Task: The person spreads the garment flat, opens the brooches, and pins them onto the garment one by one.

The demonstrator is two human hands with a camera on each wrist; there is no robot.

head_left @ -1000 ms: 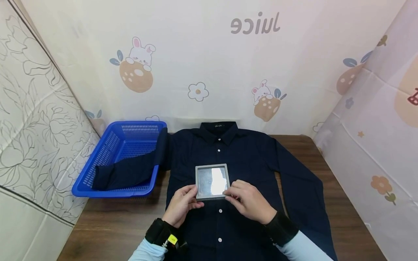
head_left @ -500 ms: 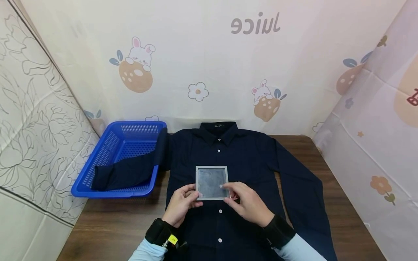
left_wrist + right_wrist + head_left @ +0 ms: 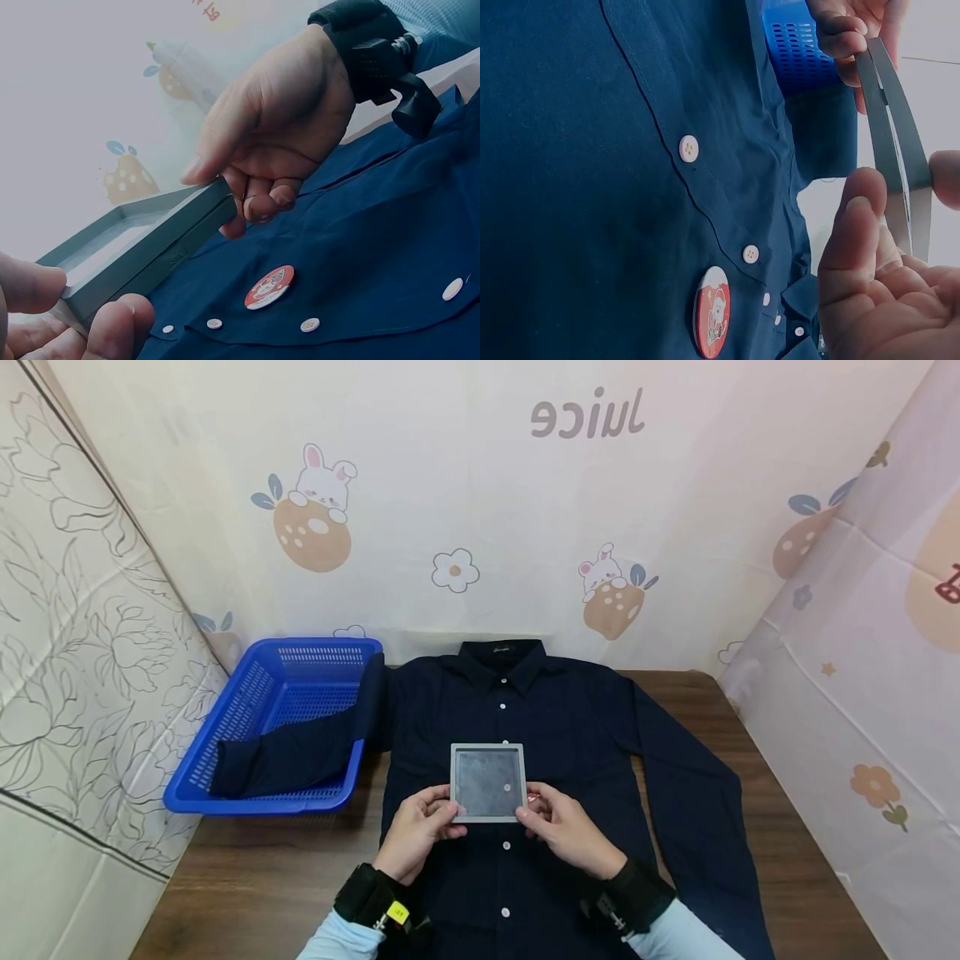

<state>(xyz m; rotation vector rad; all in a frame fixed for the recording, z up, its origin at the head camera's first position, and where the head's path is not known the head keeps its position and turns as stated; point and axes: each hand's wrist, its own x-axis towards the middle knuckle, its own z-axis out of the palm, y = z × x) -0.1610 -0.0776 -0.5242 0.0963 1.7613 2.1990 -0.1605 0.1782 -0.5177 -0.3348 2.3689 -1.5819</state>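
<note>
A square grey frame (image 3: 488, 783) with a clear window is held level above a dark navy shirt (image 3: 577, 710). My left hand (image 3: 417, 827) grips its left edge near the lower corner, thumb on top and fingers beneath. At the lower right corner my right hand (image 3: 567, 828) pinches it between thumb and fingers. In the right wrist view the frame (image 3: 889, 127) shows its side: two layers with a thin bright line between them. A round red-and-white badge (image 3: 269, 287) lies on the shirt below the frame; in the head view it is mostly hidden.
A blue plastic basket (image 3: 258, 681) stands left of the shirt, with one shirt sleeve (image 3: 300, 752) lying in it. The other sleeve (image 3: 693, 785) stretches over the brown wooden table (image 3: 247, 885) at the right. Patterned cloth (image 3: 450, 485) hangs behind.
My right index finger has moved off the window's surface to the frame's right edge. The frame has shifted slightly down in view, and the bright glare on its window is gone. My left hand stays put.
</note>
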